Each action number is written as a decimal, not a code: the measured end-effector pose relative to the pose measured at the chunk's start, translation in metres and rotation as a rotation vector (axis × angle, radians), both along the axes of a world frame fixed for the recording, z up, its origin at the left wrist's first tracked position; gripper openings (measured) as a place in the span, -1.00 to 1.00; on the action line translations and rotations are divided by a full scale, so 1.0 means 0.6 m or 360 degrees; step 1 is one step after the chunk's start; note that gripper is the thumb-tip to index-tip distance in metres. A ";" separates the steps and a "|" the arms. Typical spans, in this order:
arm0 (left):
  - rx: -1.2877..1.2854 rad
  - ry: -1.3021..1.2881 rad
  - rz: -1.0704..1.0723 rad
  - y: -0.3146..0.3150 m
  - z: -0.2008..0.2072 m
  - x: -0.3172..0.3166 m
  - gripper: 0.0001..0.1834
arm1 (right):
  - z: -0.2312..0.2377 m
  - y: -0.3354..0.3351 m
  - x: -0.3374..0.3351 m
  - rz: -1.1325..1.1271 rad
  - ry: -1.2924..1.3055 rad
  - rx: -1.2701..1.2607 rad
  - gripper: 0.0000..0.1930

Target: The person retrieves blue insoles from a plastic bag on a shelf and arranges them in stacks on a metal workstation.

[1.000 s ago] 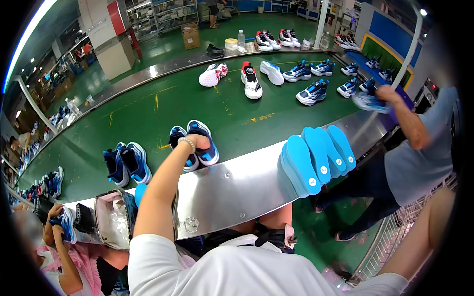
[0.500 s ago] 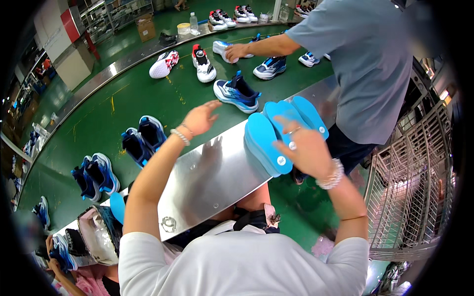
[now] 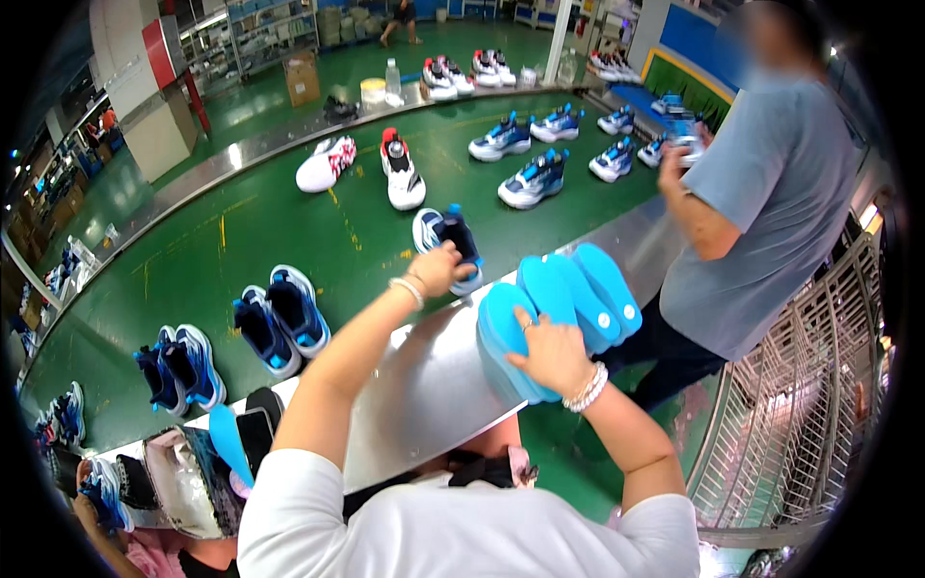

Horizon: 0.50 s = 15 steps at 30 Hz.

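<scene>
Green surface (image 3: pixel 279 236) ahead, metal ledge (image 3: pixel 414 419) nearer us. Blue insoles (image 3: pixel 499 313) lie under our right grip (image 3: pixel 551 354), thumb apart; navy shoe (image 3: pixel 461 231) sits at our left grip (image 3: pixel 438 270). Can't tell if either pinches. Insoles probably light, bendy: edge hold. Shoe likely firm-soled: heel hold.

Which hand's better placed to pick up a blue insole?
Right, likely: the right hand is on the leftmost stack of blue insoles, while the left hand is at a navy-and-white shoe.
</scene>
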State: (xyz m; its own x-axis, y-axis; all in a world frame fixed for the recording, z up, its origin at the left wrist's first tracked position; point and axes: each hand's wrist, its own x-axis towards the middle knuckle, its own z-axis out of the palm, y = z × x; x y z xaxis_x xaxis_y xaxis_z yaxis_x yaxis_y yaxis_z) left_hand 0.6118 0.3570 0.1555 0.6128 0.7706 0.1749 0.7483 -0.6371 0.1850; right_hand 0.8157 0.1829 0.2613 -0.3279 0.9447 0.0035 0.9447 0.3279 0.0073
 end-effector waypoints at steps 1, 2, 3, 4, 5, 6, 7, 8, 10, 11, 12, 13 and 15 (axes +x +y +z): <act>0.0232 0.0040 -0.0307 -0.020 0.033 -0.020 -0.82 | -0.004 -0.001 0.011 -0.0003 0.0016 -0.0023 -0.29; 0.0204 -0.0069 -0.0092 -0.004 -0.013 -0.077 -0.83 | 0.000 -0.003 -0.001 0.0080 0.0032 -0.0021 -0.29; 0.0133 -0.0115 -0.0219 -0.006 0.015 -0.081 -0.82 | -0.002 -0.003 0.012 0.0059 0.0044 -0.0034 -0.28; 0.0054 -0.0343 -0.0276 -0.011 0.039 -0.090 -0.76 | -0.001 -0.001 0.021 0.0015 0.0056 -0.0098 -0.28; -0.0080 -0.0335 -0.0258 -0.011 0.059 -0.108 -0.65 | 0.004 0.000 0.021 0.0002 0.0067 -0.0146 -0.27; -0.0380 -0.0586 -0.0057 -0.011 0.072 -0.117 -0.61 | 0.013 -0.001 0.021 -0.0025 0.0039 -0.0199 -0.28; -0.0679 -0.0836 0.0149 -0.018 0.082 -0.124 -0.57 | 0.011 -0.003 0.023 -0.0005 0.0038 -0.0161 -0.29; -0.0685 -0.0772 0.0221 -0.028 0.089 -0.133 -0.55 | 0.007 -0.004 0.027 0.0016 0.0038 -0.0123 -0.30; -0.0686 -0.0644 0.0349 -0.044 0.113 -0.142 -0.52 | 0.003 -0.004 0.034 0.0050 0.0045 -0.0031 -0.36; -0.0436 -0.0491 0.0066 -0.049 0.098 -0.155 -0.51 | 0.006 -0.006 0.036 0.0061 0.0064 0.0043 -0.37; -0.0466 -0.0382 0.0151 -0.057 0.082 -0.163 -0.52 | 0.013 -0.006 0.038 0.0075 0.0081 0.0121 -0.38; -0.0502 -0.0270 0.0223 -0.069 0.071 -0.161 -0.53 | 0.020 -0.008 0.040 0.0072 0.0098 0.0194 -0.40; -0.0447 -0.0365 0.0160 -0.102 0.046 -0.152 -0.61 | 0.043 0.000 0.037 0.0070 0.0174 0.0235 -0.52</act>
